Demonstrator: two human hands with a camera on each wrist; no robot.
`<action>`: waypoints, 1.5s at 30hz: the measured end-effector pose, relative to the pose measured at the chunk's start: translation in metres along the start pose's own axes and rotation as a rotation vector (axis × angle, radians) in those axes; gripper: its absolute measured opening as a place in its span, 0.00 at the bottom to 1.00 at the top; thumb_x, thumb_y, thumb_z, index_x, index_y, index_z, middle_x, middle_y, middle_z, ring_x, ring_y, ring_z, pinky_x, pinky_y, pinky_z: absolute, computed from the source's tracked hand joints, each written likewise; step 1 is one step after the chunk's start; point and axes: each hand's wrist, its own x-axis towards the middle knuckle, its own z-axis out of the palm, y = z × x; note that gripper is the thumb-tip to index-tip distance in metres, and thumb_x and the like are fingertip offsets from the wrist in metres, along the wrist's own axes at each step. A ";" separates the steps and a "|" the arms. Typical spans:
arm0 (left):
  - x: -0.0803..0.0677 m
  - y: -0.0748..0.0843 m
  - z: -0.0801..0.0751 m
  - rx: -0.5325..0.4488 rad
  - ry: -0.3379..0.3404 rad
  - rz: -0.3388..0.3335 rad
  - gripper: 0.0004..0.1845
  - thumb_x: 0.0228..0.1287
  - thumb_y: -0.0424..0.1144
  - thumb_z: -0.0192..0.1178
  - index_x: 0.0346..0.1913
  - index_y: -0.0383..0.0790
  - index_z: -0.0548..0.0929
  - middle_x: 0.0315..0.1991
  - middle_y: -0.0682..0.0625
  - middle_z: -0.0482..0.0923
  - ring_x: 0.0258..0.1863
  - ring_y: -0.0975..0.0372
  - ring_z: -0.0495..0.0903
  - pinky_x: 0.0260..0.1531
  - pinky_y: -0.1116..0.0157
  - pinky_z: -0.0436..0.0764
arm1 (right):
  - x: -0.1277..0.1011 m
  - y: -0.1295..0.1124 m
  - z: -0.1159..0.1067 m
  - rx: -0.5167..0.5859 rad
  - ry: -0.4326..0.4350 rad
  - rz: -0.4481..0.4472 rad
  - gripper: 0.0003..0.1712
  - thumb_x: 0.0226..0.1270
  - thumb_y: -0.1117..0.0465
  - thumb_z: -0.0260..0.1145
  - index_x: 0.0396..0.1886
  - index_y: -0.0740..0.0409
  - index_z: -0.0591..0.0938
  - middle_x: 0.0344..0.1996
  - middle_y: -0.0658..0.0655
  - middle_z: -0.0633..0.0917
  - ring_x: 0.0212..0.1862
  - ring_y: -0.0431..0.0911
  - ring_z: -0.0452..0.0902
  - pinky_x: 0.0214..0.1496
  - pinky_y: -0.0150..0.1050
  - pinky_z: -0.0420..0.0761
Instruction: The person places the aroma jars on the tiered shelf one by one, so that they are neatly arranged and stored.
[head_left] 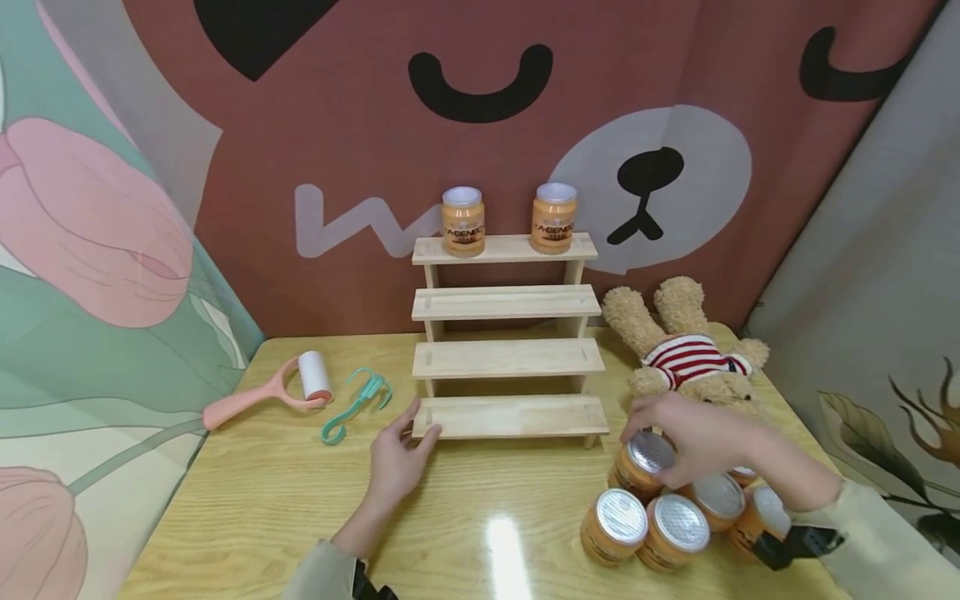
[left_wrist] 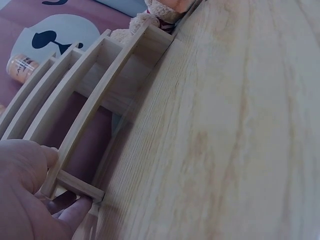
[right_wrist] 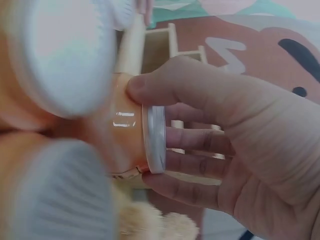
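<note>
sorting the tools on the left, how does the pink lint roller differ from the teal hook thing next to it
The lint roller is pink with a white roll at one end and a solid handle; the teal hook is thin, open plastic with curved prongs. The lint roller is the longer and bulkier of the two, and lies further left. Both lie flat on the wooden table, untouched by either hand.

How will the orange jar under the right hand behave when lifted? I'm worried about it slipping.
The orange jar looks glossy in the right wrist view, so it may be a bit slippery. The right hand curls round it just below the silver lid, which should help. It looks full, so probably heavy for its size, and on its side it could roll.
</note>
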 end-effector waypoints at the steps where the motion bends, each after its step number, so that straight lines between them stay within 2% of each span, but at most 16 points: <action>1: 0.000 0.000 0.000 -0.001 0.000 -0.002 0.34 0.71 0.39 0.72 0.75 0.30 0.74 0.75 0.35 0.73 0.68 0.40 0.80 0.65 0.49 0.85 | 0.001 0.000 -0.004 -0.016 0.018 -0.012 0.24 0.53 0.58 0.84 0.51 0.45 0.89 0.45 0.42 0.84 0.41 0.32 0.76 0.36 0.29 0.80; 7: -0.001 -0.001 -0.001 -0.002 0.014 -0.006 0.34 0.70 0.38 0.72 0.74 0.30 0.74 0.74 0.35 0.73 0.68 0.40 0.80 0.65 0.50 0.85 | 0.013 -0.005 -0.045 -0.063 0.068 -0.027 0.24 0.52 0.59 0.84 0.51 0.40 0.88 0.43 0.39 0.84 0.39 0.34 0.76 0.35 0.28 0.82; 13: -0.001 0.002 -0.001 -0.001 0.007 -0.002 0.34 0.71 0.39 0.72 0.74 0.30 0.74 0.74 0.35 0.73 0.68 0.40 0.80 0.64 0.50 0.85 | 0.032 -0.005 -0.093 -0.088 0.054 0.056 0.25 0.56 0.61 0.82 0.54 0.41 0.88 0.45 0.41 0.84 0.40 0.35 0.80 0.38 0.32 0.88; 19: -0.001 0.003 0.001 0.000 -0.005 -0.015 0.34 0.72 0.39 0.71 0.75 0.30 0.73 0.75 0.35 0.72 0.69 0.39 0.80 0.65 0.50 0.84 | 0.053 0.000 -0.122 -0.179 0.115 -0.008 0.27 0.54 0.61 0.83 0.56 0.45 0.89 0.48 0.41 0.86 0.44 0.35 0.81 0.42 0.33 0.90; 21: -0.001 0.002 0.001 -0.001 -0.005 -0.017 0.34 0.72 0.39 0.71 0.75 0.30 0.73 0.75 0.34 0.72 0.69 0.39 0.79 0.66 0.49 0.84 | 0.061 0.000 -0.128 -0.171 0.120 -0.024 0.27 0.54 0.62 0.82 0.56 0.45 0.89 0.48 0.41 0.86 0.45 0.35 0.82 0.44 0.33 0.90; 29: -0.002 0.002 0.000 -0.007 -0.008 -0.007 0.35 0.72 0.39 0.71 0.76 0.30 0.72 0.74 0.33 0.73 0.67 0.40 0.81 0.62 0.51 0.87 | 0.095 -0.001 -0.144 -0.122 0.143 -0.093 0.27 0.55 0.67 0.78 0.57 0.48 0.89 0.48 0.45 0.87 0.47 0.38 0.85 0.49 0.42 0.92; 31: -0.002 0.002 -0.001 -0.009 -0.006 -0.007 0.35 0.72 0.39 0.71 0.76 0.31 0.73 0.74 0.33 0.73 0.67 0.40 0.81 0.62 0.51 0.87 | 0.104 0.000 -0.146 -0.109 0.155 -0.093 0.27 0.55 0.67 0.78 0.57 0.48 0.89 0.47 0.46 0.87 0.46 0.38 0.85 0.48 0.41 0.92; 38: -0.001 0.001 -0.002 -0.006 -0.015 -0.014 0.35 0.72 0.40 0.71 0.76 0.31 0.72 0.76 0.34 0.71 0.69 0.40 0.80 0.64 0.50 0.86 | 0.131 0.003 -0.149 -0.044 0.259 -0.131 0.27 0.56 0.66 0.77 0.58 0.49 0.89 0.52 0.47 0.89 0.46 0.41 0.81 0.45 0.43 0.89; 45: -0.002 0.000 -0.001 0.006 -0.007 -0.012 0.35 0.71 0.40 0.72 0.76 0.32 0.72 0.75 0.35 0.72 0.67 0.41 0.81 0.64 0.51 0.86 | 0.164 0.003 -0.142 -0.046 0.356 -0.182 0.23 0.59 0.65 0.78 0.56 0.51 0.89 0.52 0.52 0.90 0.48 0.45 0.85 0.48 0.51 0.89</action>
